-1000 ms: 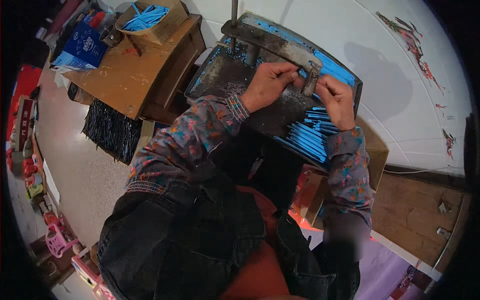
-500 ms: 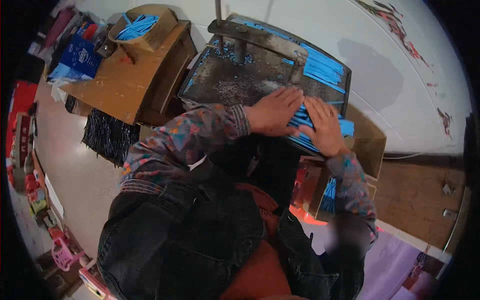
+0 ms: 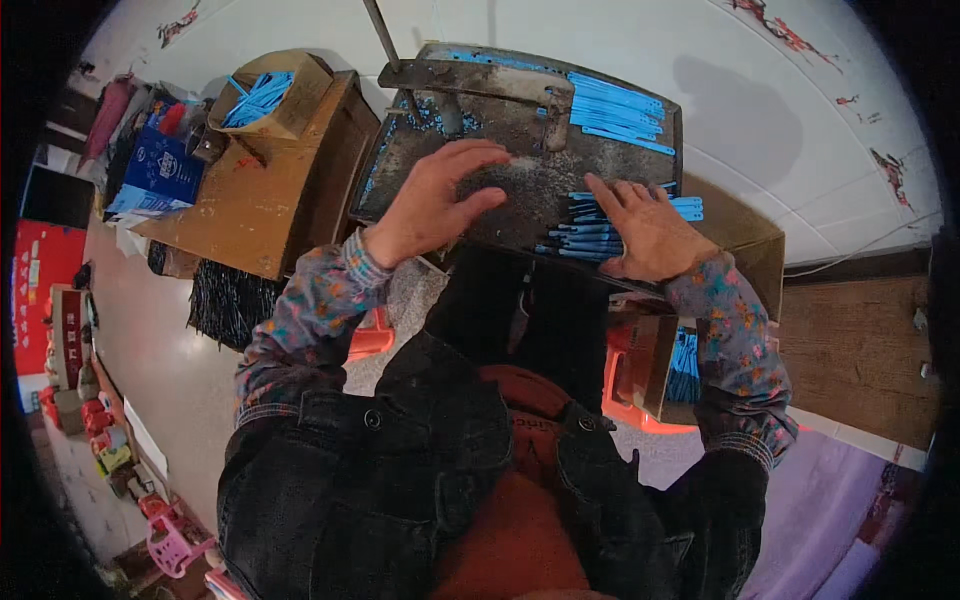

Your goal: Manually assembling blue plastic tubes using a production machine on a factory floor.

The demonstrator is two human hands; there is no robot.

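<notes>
Two bare hands stand apart in the head view: the right hand (image 3: 655,235) lies palm-down across loose blue strips (image 3: 582,239) at the near right edge of the dark tray (image 3: 500,218), presumably keeping them gathered, while the left hand (image 3: 430,205) is spread, with nothing visible in its grasp. Beside the metal arm (image 3: 490,78), a second blue stack (image 3: 615,108) lies roughly parallel, probably to stay compact.

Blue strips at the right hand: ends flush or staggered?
Staggered: beside the right hand, the blue strips' left ends stop unevenly.
</notes>
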